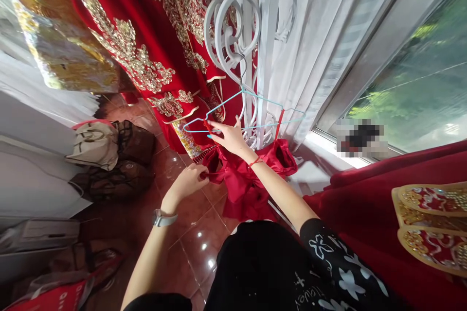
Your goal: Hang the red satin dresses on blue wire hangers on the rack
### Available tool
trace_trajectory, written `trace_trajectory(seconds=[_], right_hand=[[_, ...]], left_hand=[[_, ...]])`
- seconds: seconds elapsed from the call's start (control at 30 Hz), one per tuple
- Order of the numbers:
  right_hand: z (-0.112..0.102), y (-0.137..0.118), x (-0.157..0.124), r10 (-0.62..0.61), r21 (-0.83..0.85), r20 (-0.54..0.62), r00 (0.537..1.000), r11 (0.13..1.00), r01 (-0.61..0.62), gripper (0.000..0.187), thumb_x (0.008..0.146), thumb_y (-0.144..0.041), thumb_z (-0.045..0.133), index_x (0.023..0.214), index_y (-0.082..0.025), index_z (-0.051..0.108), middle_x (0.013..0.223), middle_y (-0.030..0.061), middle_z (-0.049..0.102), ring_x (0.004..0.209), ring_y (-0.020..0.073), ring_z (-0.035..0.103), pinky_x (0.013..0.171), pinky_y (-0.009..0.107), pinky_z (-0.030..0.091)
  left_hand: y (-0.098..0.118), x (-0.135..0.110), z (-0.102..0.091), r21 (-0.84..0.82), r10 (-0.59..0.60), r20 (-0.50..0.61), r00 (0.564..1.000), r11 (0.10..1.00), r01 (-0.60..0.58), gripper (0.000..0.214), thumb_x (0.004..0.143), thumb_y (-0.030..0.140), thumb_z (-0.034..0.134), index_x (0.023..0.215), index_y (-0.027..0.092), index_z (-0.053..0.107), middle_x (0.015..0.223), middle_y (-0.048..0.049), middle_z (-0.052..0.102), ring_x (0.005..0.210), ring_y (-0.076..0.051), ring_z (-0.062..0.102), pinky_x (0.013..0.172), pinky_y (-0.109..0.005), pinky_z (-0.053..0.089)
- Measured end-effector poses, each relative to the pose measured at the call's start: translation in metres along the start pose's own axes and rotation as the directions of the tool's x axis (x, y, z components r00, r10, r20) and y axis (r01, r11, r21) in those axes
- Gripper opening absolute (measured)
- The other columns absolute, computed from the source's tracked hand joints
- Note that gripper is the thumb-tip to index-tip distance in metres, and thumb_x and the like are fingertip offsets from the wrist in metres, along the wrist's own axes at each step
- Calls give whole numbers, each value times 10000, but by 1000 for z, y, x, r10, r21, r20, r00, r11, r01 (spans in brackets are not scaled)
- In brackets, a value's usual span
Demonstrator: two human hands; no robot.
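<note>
A light blue wire hanger [255, 107] hangs by its hook from a white scrolled metal rack [237, 34]. A red satin garment [251, 184] dangles from it by thin red straps. My right hand [231, 137] reaches up to the hanger's lower bar, fingers pinching a red strap at the left end. My left hand [188, 180], with a watch on its wrist, is closed on the garment's left edge just below.
Red dresses with gold embroidery [146, 43] hang behind the rack. A white curtain [328, 43] and a window [419, 87] are at the right. Bags [109, 155] sit on the glossy tiled floor [197, 243] at the left. More red fabric [383, 204] lies at the right.
</note>
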State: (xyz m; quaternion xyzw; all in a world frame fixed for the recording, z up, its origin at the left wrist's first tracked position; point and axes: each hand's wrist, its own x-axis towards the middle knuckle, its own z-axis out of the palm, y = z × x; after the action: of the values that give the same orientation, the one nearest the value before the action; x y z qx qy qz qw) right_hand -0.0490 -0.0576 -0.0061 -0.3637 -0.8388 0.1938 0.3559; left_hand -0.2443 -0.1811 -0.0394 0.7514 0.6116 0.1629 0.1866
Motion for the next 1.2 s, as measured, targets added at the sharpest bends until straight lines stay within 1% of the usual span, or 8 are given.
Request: trace_trajectory(seconds=[0.13,0.27,0.37,0.5,0.6,0.83,1.1,1.2], right_hand=[[9,-1,-8,60,-18,-32,998,998,-60,258,1063,-323,551,1076,-254,798,1069,41,816,1004,217,722,1263,576,122],[2,-1,-26,57,-22,-16,998,998,-57,223,1045,-302,587,1054,-274,809,1034,15,815,982,209,694,1242,526,123],[-3,-2,-35,54,-22,-6,999,998,-54,226,1045,-295,584,1057,-278,809,1049,17,814,987,213,679,1216,505,167],[-4,-3,-41,39,-14,-23,999,999,-40,240,1053,-289,570,1051,-269,810,1048,16,815,982,206,672,1197,484,200],[-3,-6,-42,31,-20,-25,999,999,-32,220,1047,-293,588,1051,-267,806,1046,14,818,978,208,679,1191,480,211],[-8,-3,-43,39,-49,18,999,998,-38,209,1035,-270,598,1077,-278,802,1083,22,817,992,225,674,1208,514,168],[-8,6,-45,40,-44,10,999,998,-40,222,1039,-279,585,1097,-265,799,1091,24,813,1008,217,668,1221,496,209],[-7,4,-43,5,19,3,1000,1000,-5,217,1021,-237,593,1106,-241,792,1091,39,809,1031,221,686,1223,509,257]], left_hand=[[12,-3,-20,-124,-37,-255,966,992,5,79,734,234,657,813,229,651,797,-30,652,705,-195,566,700,-311,460],[19,3,-18,-417,-234,-568,789,909,-30,137,768,294,627,871,210,592,882,-29,622,750,-156,602,685,-268,494],[19,12,-19,-613,-406,-647,645,780,-125,291,727,365,705,877,214,507,945,-34,636,824,-171,667,720,-291,561],[28,29,-38,-613,-388,-711,587,751,-245,389,673,363,791,880,215,498,1007,-48,654,912,-202,696,805,-353,615],[52,45,-52,-495,-254,-734,630,835,-241,317,730,308,757,972,201,583,1103,-64,665,958,-203,699,839,-336,614],[78,66,-54,-284,0,-441,897,949,-140,456,786,249,658,1241,213,641,1141,-60,709,880,-182,697,877,-343,575],[-1,32,-29,-550,-198,-167,966,832,75,682,697,500,773,1274,186,592,948,-57,709,713,-185,670,667,-303,559],[6,30,-37,-474,-125,-290,949,880,-30,750,684,464,802,1350,213,567,1177,-101,697,1007,-247,701,863,-359,586]])
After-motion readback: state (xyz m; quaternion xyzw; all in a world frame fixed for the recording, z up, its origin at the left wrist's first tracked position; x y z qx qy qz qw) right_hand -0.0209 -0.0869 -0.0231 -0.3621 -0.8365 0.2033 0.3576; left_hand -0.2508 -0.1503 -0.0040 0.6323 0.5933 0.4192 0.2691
